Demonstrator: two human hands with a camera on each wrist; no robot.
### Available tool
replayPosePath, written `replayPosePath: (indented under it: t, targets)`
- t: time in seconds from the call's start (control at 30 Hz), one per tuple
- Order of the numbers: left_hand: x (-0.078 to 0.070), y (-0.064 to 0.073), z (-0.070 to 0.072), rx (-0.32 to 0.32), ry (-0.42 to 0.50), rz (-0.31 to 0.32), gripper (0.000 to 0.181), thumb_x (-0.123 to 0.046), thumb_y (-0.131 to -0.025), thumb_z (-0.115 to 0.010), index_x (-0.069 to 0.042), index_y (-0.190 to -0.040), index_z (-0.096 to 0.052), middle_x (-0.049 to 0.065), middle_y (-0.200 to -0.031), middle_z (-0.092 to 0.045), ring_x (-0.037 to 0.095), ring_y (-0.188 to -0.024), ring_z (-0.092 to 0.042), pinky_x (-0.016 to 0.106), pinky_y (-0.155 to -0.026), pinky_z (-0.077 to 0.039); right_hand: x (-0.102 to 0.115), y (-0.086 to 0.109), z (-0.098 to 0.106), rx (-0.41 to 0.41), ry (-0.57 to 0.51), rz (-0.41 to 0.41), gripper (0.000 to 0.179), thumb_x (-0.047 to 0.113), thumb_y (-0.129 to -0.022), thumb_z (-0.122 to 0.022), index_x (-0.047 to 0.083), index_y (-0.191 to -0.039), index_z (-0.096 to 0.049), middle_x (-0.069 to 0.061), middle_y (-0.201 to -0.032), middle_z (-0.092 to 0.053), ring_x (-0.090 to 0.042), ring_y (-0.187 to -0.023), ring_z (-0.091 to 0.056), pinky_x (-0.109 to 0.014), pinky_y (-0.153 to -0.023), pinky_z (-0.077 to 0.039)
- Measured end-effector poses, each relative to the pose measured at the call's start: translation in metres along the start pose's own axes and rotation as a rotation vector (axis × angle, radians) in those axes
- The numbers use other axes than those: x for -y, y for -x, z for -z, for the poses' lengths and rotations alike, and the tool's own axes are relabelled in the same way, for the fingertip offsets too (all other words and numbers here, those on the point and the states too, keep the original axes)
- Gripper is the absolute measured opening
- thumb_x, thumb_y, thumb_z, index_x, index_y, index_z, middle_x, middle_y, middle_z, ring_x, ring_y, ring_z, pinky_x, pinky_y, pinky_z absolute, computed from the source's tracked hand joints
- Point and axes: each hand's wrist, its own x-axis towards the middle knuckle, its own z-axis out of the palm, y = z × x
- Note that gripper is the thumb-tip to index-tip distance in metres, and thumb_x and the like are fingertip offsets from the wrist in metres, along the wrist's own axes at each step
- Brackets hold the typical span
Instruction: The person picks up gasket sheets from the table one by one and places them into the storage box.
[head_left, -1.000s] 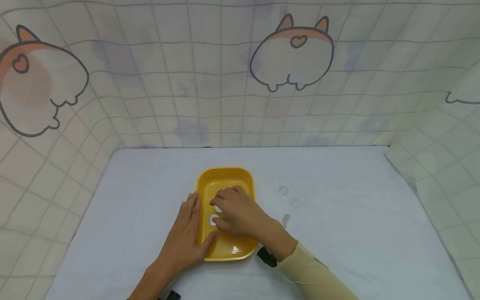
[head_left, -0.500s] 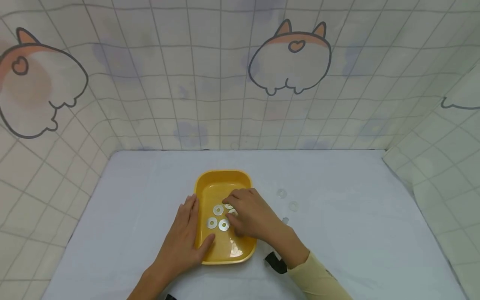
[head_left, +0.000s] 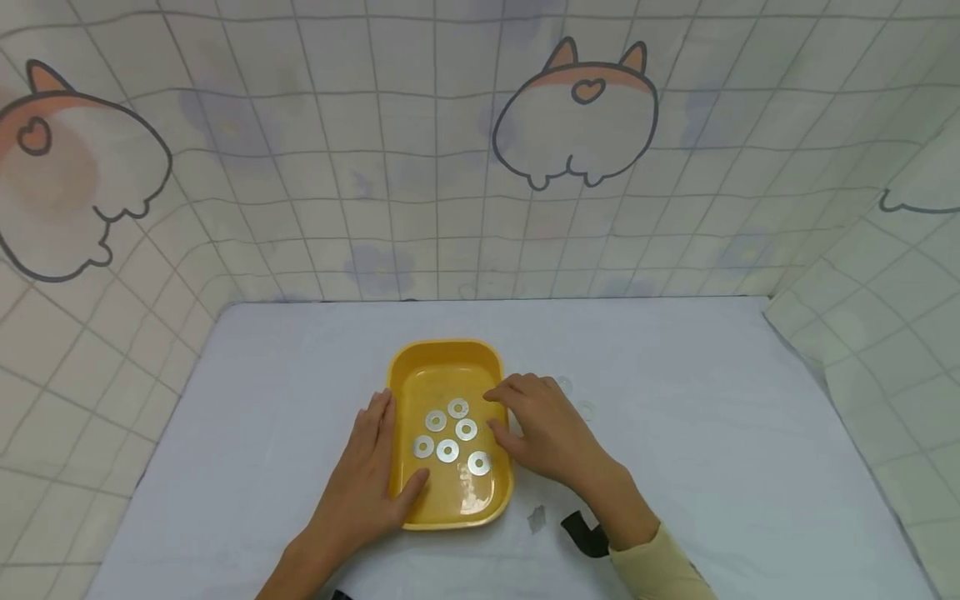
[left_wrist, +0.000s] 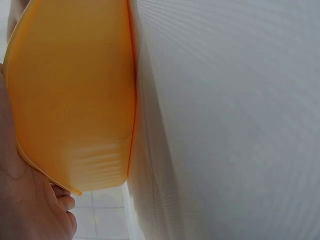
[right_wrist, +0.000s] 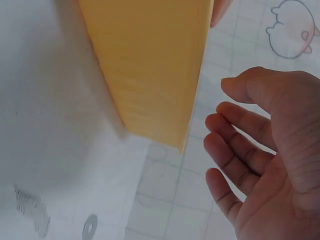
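A yellow tray (head_left: 442, 379) stands on the white cloth, with several flat metal washers (head_left: 447, 451) lying loose in its middle. My left hand (head_left: 360, 487) rests along the tray's left side, fingers extended on the rim and thumb reaching over the front left part. In the left wrist view that hand lies against the upper edge of the tray wall (left_wrist: 75, 100). Above the tray's right rim is my right hand (head_left: 547, 429), its fingers loosely bent and apart. The right wrist view shows nothing between its thumb and fingers (right_wrist: 230, 155).
Two pale rings (head_left: 587, 411) lie on the cloth right of the tray, partly behind the right hand. A small grey patch (head_left: 536, 519) and a black curved strap piece (head_left: 585, 535) appear near the right wrist. Patterned cloth walls (head_left: 465, 217) surround the table.
My right hand has moved right from the middle of the tray to its right rim, uncovering the washers. The left hand has stayed on the tray's left side.
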Motion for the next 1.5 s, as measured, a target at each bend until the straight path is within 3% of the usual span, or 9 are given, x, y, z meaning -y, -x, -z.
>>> replayPosePath:
  t: [0.4, 0.67, 0.9, 1.2, 1.5]
  targets:
    - [0.001, 0.000, 0.000, -0.007, -0.001, -0.015, 0.099, -0.043, -0.094, -0.068, 0.011, -0.164, -0.021, 0.026, -0.172, -0.024, 0.041, -0.161, -0.026, 0.021, -0.134, 0.009, -0.027, 0.014, 0.008, -0.071, -0.022, -0.122, 0.026, 0.020, -0.092, -0.081, 0.012, -0.115, -0.076, 0.000, -0.113, -0.076, -0.025, -0.111, -0.069, -0.046, -0.104, -0.055]
    - [0.000, 0.001, -0.001, -0.024, 0.009, -0.022, 0.098, -0.043, -0.094, -0.069, 0.011, -0.163, -0.024, 0.027, -0.171, -0.027, 0.043, -0.160, -0.029, 0.020, -0.134, 0.008, -0.041, 0.024, 0.006, -0.049, -0.034, -0.185, 0.027, 0.021, -0.093, -0.080, 0.011, -0.117, -0.076, -0.003, -0.115, -0.076, -0.026, -0.112, -0.068, -0.048, -0.106, -0.054]
    - [-0.001, 0.001, 0.001, -0.003, 0.000, -0.002, 0.098, -0.043, -0.095, -0.068, 0.011, -0.163, -0.022, 0.026, -0.173, -0.024, 0.041, -0.162, -0.026, 0.021, -0.135, 0.009, -0.057, 0.035, 0.003, -0.078, -0.033, -0.191, 0.027, 0.017, -0.091, -0.081, 0.007, -0.115, -0.076, -0.007, -0.114, -0.077, -0.031, -0.109, -0.069, -0.054, -0.104, -0.054]
    - [-0.006, -0.002, -0.004, 0.018, 0.021, -0.007, 0.099, -0.044, -0.094, -0.070, 0.010, -0.163, -0.024, 0.024, -0.173, -0.025, 0.040, -0.162, -0.026, 0.020, -0.134, 0.009, -0.075, 0.058, 0.001, -0.088, -0.042, -0.306, 0.029, 0.015, -0.092, -0.080, 0.005, -0.119, -0.076, -0.011, -0.117, -0.076, -0.033, -0.112, -0.068, -0.057, -0.104, -0.053]
    - [0.000, 0.000, 0.001, 0.027, -0.004, 0.011, 0.100, -0.044, -0.095, -0.069, 0.009, -0.164, -0.022, 0.022, -0.174, -0.022, 0.038, -0.163, -0.023, 0.021, -0.134, 0.010, -0.084, 0.055, -0.005, -0.127, -0.032, -0.276, 0.030, 0.012, -0.089, -0.081, 0.004, -0.117, -0.076, -0.013, -0.115, -0.076, -0.035, -0.110, -0.069, -0.057, -0.098, -0.056]
